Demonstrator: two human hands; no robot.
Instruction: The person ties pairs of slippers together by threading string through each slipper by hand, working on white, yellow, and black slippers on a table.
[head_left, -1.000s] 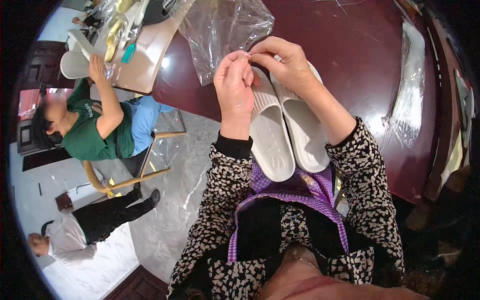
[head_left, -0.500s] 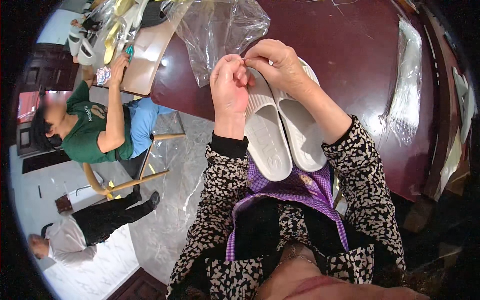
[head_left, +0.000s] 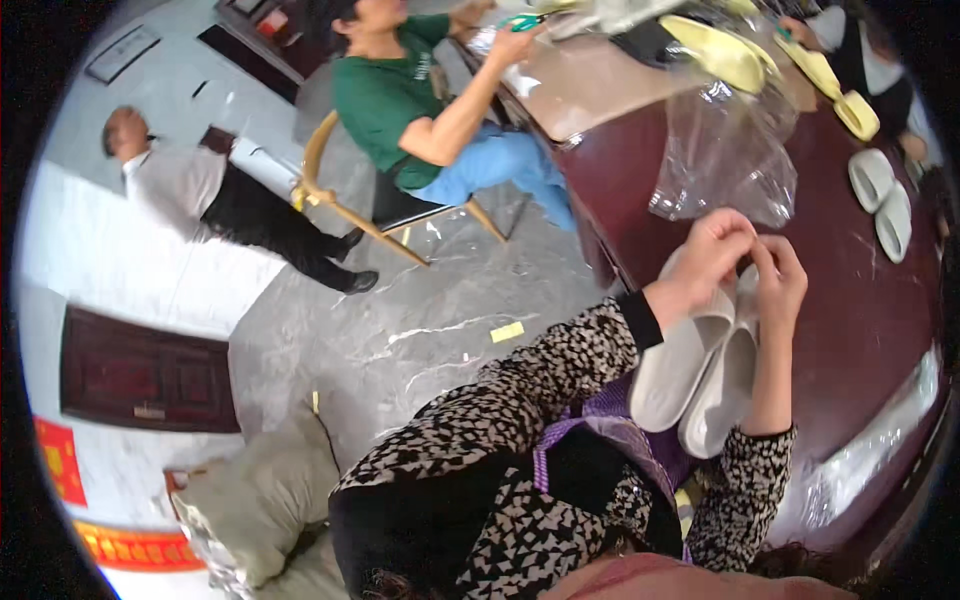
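Both pinched shut up top on the pair of white slippers [head_left: 700,370], left hand [head_left: 712,250] and right hand [head_left: 778,283] touching, clear plastic bag [head_left: 725,160] just beyond.

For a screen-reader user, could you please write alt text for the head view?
Both hands, left hand and right hand, pinch the top end of a pair of white slippers over a dark red table. A clear plastic bag lies beyond; a person in a green shirt works nearby.

Black-and-white patterned sleeves [head_left: 520,400], perhaps purple apron [head_left: 610,440]
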